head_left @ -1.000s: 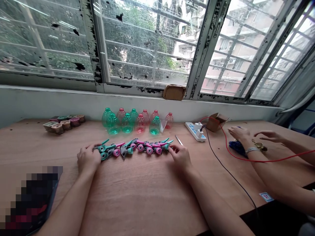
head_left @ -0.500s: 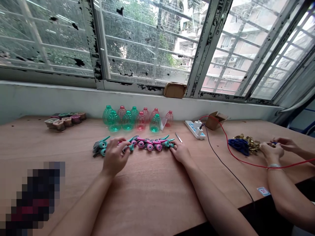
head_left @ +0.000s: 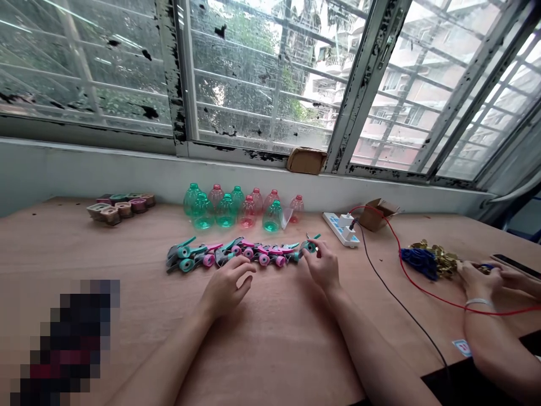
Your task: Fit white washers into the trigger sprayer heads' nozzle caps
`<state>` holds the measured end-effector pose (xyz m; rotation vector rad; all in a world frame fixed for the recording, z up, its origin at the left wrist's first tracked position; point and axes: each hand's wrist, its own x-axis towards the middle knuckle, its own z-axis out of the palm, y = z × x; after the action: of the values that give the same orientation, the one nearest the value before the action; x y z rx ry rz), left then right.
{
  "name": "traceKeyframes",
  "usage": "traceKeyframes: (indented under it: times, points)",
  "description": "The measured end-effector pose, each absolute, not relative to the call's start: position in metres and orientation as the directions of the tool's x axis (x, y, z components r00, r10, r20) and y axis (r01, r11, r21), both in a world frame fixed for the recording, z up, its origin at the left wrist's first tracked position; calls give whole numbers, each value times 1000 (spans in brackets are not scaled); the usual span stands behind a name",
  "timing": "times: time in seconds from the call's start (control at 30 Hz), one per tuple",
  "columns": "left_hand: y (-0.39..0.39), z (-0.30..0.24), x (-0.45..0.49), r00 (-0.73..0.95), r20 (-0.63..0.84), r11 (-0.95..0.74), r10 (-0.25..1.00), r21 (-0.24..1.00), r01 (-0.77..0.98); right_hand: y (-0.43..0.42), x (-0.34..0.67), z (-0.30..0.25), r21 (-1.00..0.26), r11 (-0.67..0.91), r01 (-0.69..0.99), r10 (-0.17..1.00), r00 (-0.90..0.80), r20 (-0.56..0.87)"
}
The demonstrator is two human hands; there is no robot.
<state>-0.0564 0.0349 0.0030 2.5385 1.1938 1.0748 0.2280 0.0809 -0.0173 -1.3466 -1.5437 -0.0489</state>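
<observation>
now the right hand pinches a green spray top, while the left hand sits open, holding nothing.

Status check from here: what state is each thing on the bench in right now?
Left hand: open, beside the spray heads, holding nothing.
Right hand: touching the end spray head, grip unclear.
Other spray heads: lying in a row.
Bottles: upright, no spray heads fitted.
Power strip: two white plugs in.
Cardboard box: flaps open.
</observation>
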Motion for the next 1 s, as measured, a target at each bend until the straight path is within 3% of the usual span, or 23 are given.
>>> traceKeyframes:
  times: [0.17,0.27,0.37,0.43,0.5,0.57,0.63,0.73,1.0]
  points:
    - [31,1,-56,491,410,-638,769,542,547,66,202,-24,-528,701,479,680,-228,696]
    - [30,2,-55,567,360,-661,741,537,524,60,183,-32,-494,785,373,619,-455,640]
    - [30,2,-52,610,318,-675,726,500,543,59,177,-34,-464,815,346,577,-556,599]
    - [30,1,-50,619,289,-670,730,481,565,63,184,-32,-495,775,393,632,-465,620]
    - [29,1,-47,633,256,-667,730,469,579,72,198,-29,-546,655,522,718,-207,664]
    - [28,1,-46,655,229,-673,720,458,581,84,219,-27,-584,448,677,734,96,673]
    - [28,1,-46,672,209,-680,711,447,581,97,240,-28,-576,179,798,764,255,592]
    - [28,2,-46,675,203,-681,709,446,581,110,260,-33,-508,-31,861,825,310,473]
    - [31,2,-48,637,283,-683,717,468,560,112,250,-35,-417,-125,900,914,268,306]
